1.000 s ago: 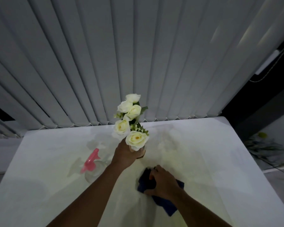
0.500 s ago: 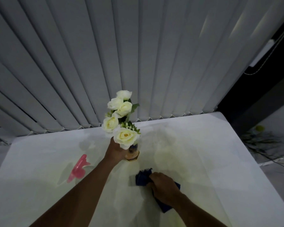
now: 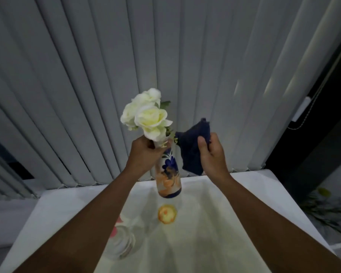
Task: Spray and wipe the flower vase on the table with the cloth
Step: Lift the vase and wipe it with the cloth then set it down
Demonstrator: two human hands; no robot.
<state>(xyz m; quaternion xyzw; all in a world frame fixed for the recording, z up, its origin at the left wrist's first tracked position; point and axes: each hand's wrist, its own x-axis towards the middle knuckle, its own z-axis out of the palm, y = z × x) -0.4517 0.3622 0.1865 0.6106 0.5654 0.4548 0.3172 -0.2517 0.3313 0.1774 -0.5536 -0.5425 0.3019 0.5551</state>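
Note:
The flower vase (image 3: 168, 177) is a slim white bottle shape painted with blue and orange flowers, holding white roses (image 3: 146, 115). It hangs in the air above the white table (image 3: 215, 223), with my left hand (image 3: 146, 154) gripping its neck just under the blooms. Just to the right of the vase, my right hand (image 3: 212, 156) holds up the dark blue cloth (image 3: 193, 146), which hangs loosely. Cloth and vase body are close but apart. The clear spray bottle (image 3: 120, 239) with a pink trigger stands on the table, partly hidden behind my left forearm.
Grey vertical blinds (image 3: 165, 56) hang right behind the table's far edge. An orange-yellow glint of the vase's reflection (image 3: 167, 214) shows on the tabletop below the vase. Green leaves (image 3: 327, 211) lie on the floor to the right of the table.
My left hand has lifted the vase off the table and raised it. My right hand has picked the blue cloth up from the tabletop and brought it beside the vase.

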